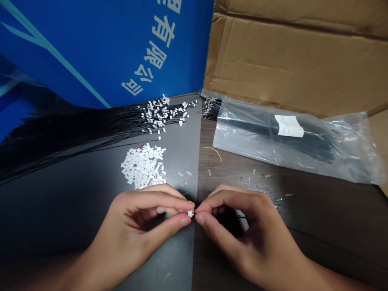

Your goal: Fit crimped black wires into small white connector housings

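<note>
Between the thumb and forefinger of my left hand [145,218] is a small white connector housing [190,213]. My right hand [239,226] pinches the end of a thin black wire [315,238], which trails away under the hand to the right. A tiny metal tip shows where the fingertips of both hands almost meet, right at the housing. Behind my left hand lies a pile of loose white connector housings [144,165]. Farther back, a bundle of black wires [75,125] has white housings on its ends.
A clear plastic bag [257,141] of black wires with bare metal tips lies at the back right. Small clear plastic bits [266,176] and a short yellow strand [215,151] are scattered on the dark table. A blue printed panel [106,48] and a cardboard sheet [297,60] stand behind.
</note>
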The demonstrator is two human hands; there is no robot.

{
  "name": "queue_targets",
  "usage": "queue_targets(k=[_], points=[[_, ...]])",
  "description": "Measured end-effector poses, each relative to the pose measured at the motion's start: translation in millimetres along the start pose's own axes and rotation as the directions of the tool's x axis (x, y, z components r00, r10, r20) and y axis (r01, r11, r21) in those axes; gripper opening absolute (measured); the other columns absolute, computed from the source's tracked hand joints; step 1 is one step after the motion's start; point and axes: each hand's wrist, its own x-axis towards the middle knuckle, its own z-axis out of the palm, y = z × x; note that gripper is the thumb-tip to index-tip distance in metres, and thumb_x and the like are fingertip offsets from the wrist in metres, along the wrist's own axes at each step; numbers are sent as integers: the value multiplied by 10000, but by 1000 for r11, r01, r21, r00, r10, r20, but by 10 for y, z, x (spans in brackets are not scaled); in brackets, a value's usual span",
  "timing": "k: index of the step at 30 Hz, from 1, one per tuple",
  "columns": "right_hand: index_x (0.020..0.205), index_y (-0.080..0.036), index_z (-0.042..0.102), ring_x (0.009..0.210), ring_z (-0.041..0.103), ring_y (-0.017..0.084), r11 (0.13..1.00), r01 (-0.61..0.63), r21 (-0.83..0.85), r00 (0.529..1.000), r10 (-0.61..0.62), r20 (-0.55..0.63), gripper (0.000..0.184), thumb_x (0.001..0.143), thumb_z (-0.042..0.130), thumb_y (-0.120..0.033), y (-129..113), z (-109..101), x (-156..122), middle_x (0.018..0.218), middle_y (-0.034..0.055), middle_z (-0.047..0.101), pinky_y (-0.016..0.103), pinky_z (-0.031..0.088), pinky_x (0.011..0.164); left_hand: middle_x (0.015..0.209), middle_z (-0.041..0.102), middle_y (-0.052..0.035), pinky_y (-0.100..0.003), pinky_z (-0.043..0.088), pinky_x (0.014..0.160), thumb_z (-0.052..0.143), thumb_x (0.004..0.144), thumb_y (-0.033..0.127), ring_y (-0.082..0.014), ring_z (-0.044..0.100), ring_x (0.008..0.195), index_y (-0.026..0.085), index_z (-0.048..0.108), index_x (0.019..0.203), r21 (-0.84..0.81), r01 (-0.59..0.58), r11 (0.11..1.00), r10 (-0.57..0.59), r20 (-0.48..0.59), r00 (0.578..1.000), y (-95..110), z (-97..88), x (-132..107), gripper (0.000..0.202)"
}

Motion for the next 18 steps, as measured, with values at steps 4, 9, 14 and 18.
queue_targets(k=[4, 9, 14, 18], points=[[919, -234, 958, 732, 825, 151, 1000, 7, -15, 1000, -6, 18, 171, 1060, 865, -210, -5, 6, -8, 836, 5, 907, 252, 615, 694, 909, 975, -26, -114, 728, 752, 1007, 929, 116, -179, 952, 824, 362, 1060, 910, 9, -7, 1000, 7, 5, 1000, -22, -15, -20, 252], [866, -228, 934, 699, 792, 143, 1000, -13, -22, 999, 14, 37, 171, 1008, 843, -198, -11, -1, 10, 799, 0, 890, 246, 578, 663, 908, 976, -18, -107, 712, 743, 984, 936, 112, -162, 938, 798, 374, 1064, 924, 62, -62, 996, 61, 18, 998, -15, -8, -25, 274], [815, -217, 904, 666, 744, 126, 999, -52, -7, 997, 53, 58, 170, 960, 821, -183, -27, -14, 20, 764, -6, 865, 229, 526, 628, 917, 982, -7, -107, 703, 748, 980, 956, 119, -158, 937, 797, 400, 1077, 983, 99, -96, 990, 92, 49, 995, -14, -26, -40, 299], [809, -206, 876, 677, 736, 128, 993, -111, 29, 990, 107, 96, 153, 947, 814, -178, -39, -12, 19, 759, 0, 849, 216, 537, 645, 902, 974, 1, -108, 689, 721, 982, 983, 131, -154, 924, 773, 407, 1075, 969, 122, -103, 987, 95, 72, 993, -20, -58, -48, 292]])
